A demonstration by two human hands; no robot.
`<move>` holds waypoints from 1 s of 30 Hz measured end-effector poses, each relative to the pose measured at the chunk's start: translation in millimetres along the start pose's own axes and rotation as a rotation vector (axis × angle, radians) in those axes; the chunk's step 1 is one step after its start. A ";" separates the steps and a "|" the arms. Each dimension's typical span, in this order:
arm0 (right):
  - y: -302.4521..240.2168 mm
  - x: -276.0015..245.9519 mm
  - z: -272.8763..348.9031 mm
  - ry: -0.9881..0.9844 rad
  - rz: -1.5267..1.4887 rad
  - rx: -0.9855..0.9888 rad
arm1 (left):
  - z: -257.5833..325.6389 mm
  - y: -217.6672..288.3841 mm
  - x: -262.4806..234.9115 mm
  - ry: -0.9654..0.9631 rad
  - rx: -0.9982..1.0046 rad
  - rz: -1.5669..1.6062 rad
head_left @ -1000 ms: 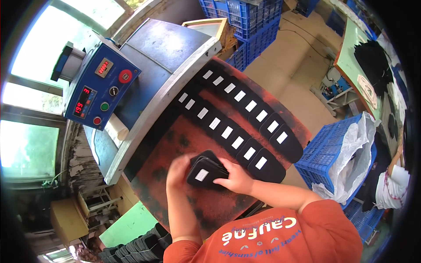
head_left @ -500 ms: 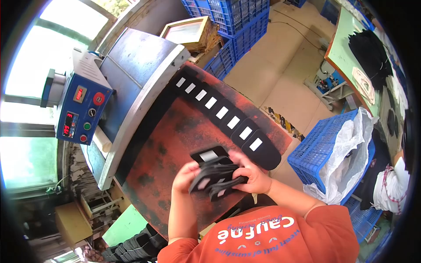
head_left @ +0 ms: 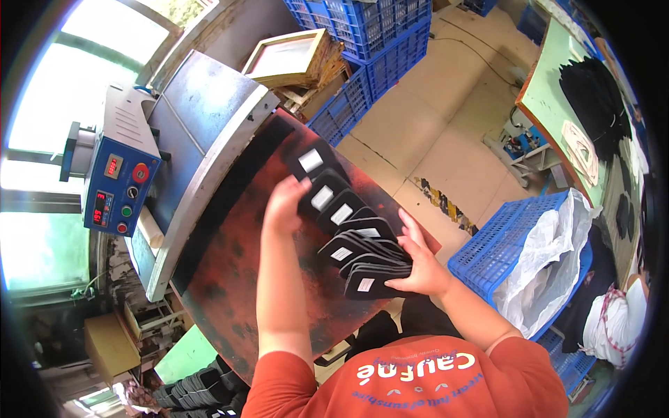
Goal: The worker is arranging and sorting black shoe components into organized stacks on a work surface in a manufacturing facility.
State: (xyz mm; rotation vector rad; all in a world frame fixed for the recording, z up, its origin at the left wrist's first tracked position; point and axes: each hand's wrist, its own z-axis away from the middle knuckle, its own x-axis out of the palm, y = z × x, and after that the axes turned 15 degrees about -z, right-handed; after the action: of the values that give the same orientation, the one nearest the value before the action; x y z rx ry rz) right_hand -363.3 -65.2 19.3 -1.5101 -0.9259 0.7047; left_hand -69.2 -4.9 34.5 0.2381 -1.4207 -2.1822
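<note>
Black, round-ended pads that look like insoles [head_left: 322, 182], each with a white label, overlap in a slanting fan above the reddish-black press bed [head_left: 240, 279]. My left hand [head_left: 282, 205] is at the fan's left side near its far end, fingertips closed on the edge of one insole; its thumb is hidden. At the near end my right hand [head_left: 426, 268] grips a thick bunch of insoles [head_left: 380, 270], thumb on top and fingers around the right edge. Labels show on several of them. Where the bunch rests on the bed is hidden.
A heat press with a blue control box [head_left: 115, 184] stands at the left, its metal plate [head_left: 202, 104] swung beside the bed. Blue crates [head_left: 397, 59] and wooden frames [head_left: 286, 59] stand behind. A plastic-lined blue basket [head_left: 502, 237] is at the right, near a green table [head_left: 547, 90].
The neat row along the bed's far right edge is now drawn into a fan with the bunch. My left hand has left the bunch and moved farther away; my right hand still grips it.
</note>
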 end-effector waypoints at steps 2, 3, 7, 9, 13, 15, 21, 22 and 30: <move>-1.6 2.5 -23.5 -0.126 -0.089 -0.045 | 50.6 -36.8 6.5 -0.061 -0.015 0.048; -8.5 3.7 -33.5 -0.211 -0.194 0.030 | 69.8 -57.3 2.9 -0.051 -0.009 0.042; -50.8 31.1 -54.2 -0.297 0.259 -0.157 | 121.1 -30.7 -14.7 0.304 0.331 0.052; -64.8 51.1 -56.6 -0.360 0.446 -0.232 | 143.5 -15.2 -17.4 0.510 0.615 -0.059; -64.0 88.4 -50.7 -0.594 0.751 -0.244 | 135.9 -68.5 -50.5 0.348 0.563 0.049; -63.9 76.6 -50.1 -0.520 0.800 -0.161 | 140.5 -83.5 -46.9 0.306 0.453 0.169; -20.6 59.1 -44.5 -0.592 0.484 -0.176 | 121.0 -91.1 -31.6 0.474 0.683 0.088; -18.0 63.1 -49.9 -0.614 0.372 -0.186 | 117.5 -86.0 -32.3 0.446 0.657 0.124; -23.6 73.1 -51.7 -0.637 0.277 -0.170 | 141.8 -82.5 -23.0 0.258 0.464 0.133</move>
State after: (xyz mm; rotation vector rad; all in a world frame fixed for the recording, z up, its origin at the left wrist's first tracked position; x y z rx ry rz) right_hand -286.5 -28.3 55.3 -1.6073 -1.2824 1.3875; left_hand -135.5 146.2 19.5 0.5500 -1.7151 -1.6245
